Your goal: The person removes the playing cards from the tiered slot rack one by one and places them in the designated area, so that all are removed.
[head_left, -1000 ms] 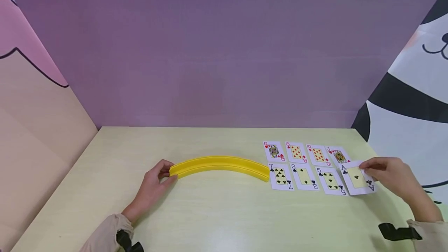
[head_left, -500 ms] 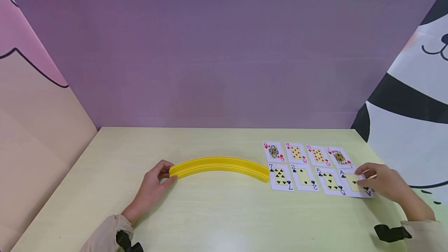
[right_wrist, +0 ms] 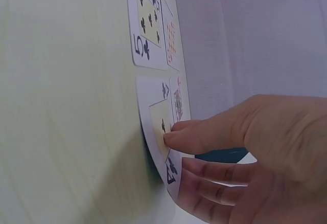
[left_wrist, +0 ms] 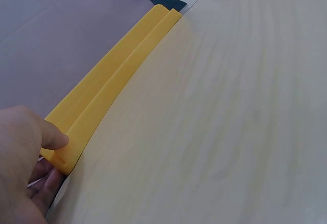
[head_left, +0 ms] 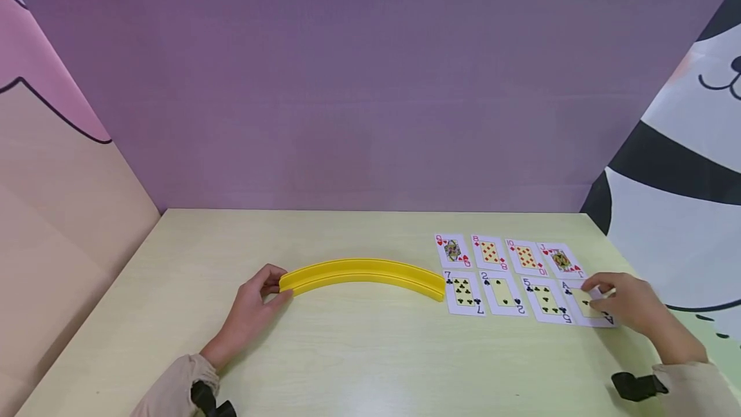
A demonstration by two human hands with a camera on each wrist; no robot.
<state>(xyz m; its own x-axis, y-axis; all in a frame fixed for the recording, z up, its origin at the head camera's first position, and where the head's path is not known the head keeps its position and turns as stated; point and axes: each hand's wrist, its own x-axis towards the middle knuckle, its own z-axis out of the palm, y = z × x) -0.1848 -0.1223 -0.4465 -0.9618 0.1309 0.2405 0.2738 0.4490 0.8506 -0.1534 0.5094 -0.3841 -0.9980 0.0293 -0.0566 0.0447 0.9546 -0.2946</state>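
My left hand point(head_left: 251, 307) grips the left end of a yellow curved card holder point(head_left: 365, 269) on the table. In the left wrist view, the thumb lies on top of the holder point(left_wrist: 112, 81) with fingers beneath. At the right, my right hand point(head_left: 631, 304) has thumb and index finger on the ace of clubs playing card point(head_left: 579, 298). The right wrist view has that card point(right_wrist: 153, 93) slightly bowed, its near edge raised over a shadow. Left of it lie the five of clubs point(head_left: 545, 301), a black two point(head_left: 502, 293) and the seven of clubs point(head_left: 464, 293).
A back row holds a red queen point(head_left: 453, 250), the eight of diamonds point(head_left: 490, 253), ten of diamonds point(head_left: 526, 257) and a red jack point(head_left: 561, 260). A purple wall point(head_left: 370, 95) stands behind the table point(head_left: 347, 352). The holder's right end meets the seven.
My right hand has lowered the ace of clubs from above the table into the front row beside the five, then shifted slightly left. My left hand and the card holder stay put.
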